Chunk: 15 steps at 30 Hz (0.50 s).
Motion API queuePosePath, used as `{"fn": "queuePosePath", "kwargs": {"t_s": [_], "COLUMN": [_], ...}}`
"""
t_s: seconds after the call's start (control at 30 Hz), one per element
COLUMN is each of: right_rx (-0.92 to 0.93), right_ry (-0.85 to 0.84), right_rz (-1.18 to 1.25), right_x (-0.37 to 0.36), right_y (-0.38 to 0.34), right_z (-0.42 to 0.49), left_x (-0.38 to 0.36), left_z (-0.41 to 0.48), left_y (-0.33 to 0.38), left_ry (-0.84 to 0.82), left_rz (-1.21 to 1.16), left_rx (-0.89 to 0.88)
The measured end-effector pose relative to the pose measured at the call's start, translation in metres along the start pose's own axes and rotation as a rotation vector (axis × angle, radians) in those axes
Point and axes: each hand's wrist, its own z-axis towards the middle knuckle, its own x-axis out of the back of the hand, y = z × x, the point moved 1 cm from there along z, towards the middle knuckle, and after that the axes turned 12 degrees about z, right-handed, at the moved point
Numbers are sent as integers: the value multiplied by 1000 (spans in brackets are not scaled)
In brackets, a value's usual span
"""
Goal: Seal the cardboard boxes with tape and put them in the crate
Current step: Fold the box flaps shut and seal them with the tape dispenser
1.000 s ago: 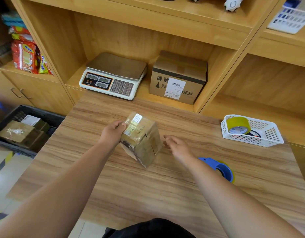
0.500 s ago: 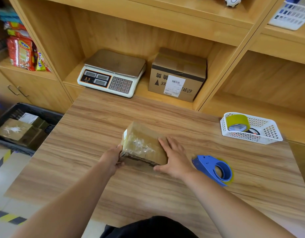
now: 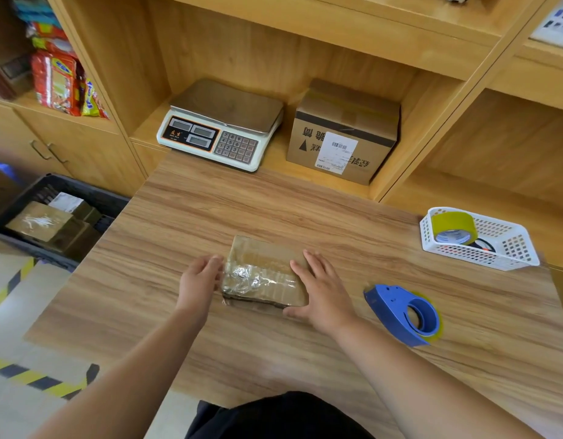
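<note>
Head view: a small cardboard box [image 3: 264, 274] lies flat on the table between our hands, its top glossy with crinkled tape, so sealing looks nearly done. Our left hand [image 3: 199, 282] touches its side with relaxed fingers. Our right hand [image 3: 321, 296] presses flat on its right edge. The crate [image 3: 90, 189], well left of our left hand, already holds boxes.

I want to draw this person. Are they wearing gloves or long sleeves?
Neither. The left hand and right hand are bare, like the left forearm and right forearm. No watch, ring or bracelet shows. Dark clothing shows at the bottom edge.
</note>
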Motion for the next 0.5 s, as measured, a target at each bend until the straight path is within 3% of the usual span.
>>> {"fn": "queuePosePath", "kwargs": {"t_s": [0.17, 0.5], "right_rx": [32, 16], "right_ry": [14, -41], "right_rz": [204, 192], "right_x": [4, 11], "right_y": [6, 8], "right_z": [-7, -9], "left_x": [3, 1], "left_z": [-16, -20], "left_y": [0, -1], "left_ry": [-57, -50], "left_rz": [199, 290], "left_rx": [-162, -249]}}
